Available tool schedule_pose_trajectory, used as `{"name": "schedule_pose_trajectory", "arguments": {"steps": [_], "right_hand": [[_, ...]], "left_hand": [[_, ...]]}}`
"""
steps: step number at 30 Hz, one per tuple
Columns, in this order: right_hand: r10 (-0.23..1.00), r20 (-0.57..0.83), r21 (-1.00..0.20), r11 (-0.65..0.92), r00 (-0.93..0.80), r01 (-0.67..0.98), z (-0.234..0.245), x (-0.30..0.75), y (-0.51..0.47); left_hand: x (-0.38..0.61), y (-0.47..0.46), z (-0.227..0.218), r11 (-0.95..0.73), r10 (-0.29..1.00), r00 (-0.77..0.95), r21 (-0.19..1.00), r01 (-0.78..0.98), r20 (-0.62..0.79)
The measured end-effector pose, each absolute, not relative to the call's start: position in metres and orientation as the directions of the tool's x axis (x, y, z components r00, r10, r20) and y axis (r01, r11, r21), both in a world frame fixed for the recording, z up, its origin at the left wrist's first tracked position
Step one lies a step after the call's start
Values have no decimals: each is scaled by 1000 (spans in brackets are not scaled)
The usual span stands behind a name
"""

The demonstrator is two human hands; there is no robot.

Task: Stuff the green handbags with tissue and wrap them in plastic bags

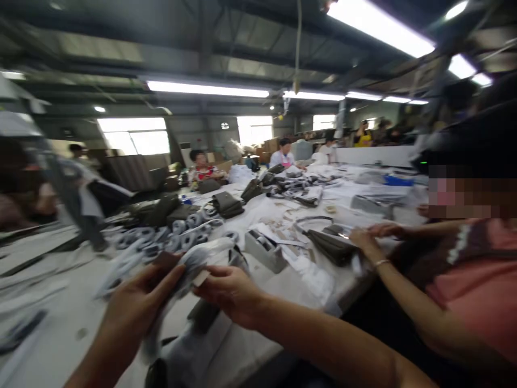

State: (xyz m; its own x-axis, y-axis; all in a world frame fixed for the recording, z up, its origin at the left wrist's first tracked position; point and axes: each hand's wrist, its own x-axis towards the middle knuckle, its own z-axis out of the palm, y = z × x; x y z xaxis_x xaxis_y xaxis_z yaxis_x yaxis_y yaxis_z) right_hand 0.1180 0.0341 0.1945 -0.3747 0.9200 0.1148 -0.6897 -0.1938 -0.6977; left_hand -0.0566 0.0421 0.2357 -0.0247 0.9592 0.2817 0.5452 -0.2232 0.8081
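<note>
My left hand [135, 304] and my right hand [230, 291] are both closed on a blurred grey-white wrapped bundle [197, 258] held just above the white table [60, 328]. The left hand's thumb presses the bundle's left side. Fingers of the right hand pinch a small pale tab at its right end. More grey fabric [189, 350] hangs or lies below my hands. Motion smears the details of the bundle.
A co-worker in a pink top [476, 285] sits at my right, with hands [371, 237] on a dark olive piece [333, 248]. A grey tape dispenser [264, 250], rolled grey straps [177, 231] and dark bags [226, 205] lie on the table. Other people sit farther back.
</note>
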Motion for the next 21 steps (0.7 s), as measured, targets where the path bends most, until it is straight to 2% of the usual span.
{"name": "schedule_pose_trajectory", "arguments": {"steps": [3, 10, 16, 21], "right_hand": [[937, 128, -743, -127, -325, -657, 194, 114, 29], [979, 104, -752, -37, -175, -658, 184, 99, 32], [981, 111, -791, -8, -156, -612, 177, 95, 38], [981, 103, -816, -11, -164, -578, 176, 93, 41]], "left_hand": [[-53, 36, 235, -237, 965, -17, 900, 367, 261], [-45, 36, 224, -361, 931, 12, 910, 206, 366], [-47, 35, 222, -415, 898, 4, 846, 335, 439], [-46, 24, 231, -409, 894, 3, 813, 415, 448]]}}
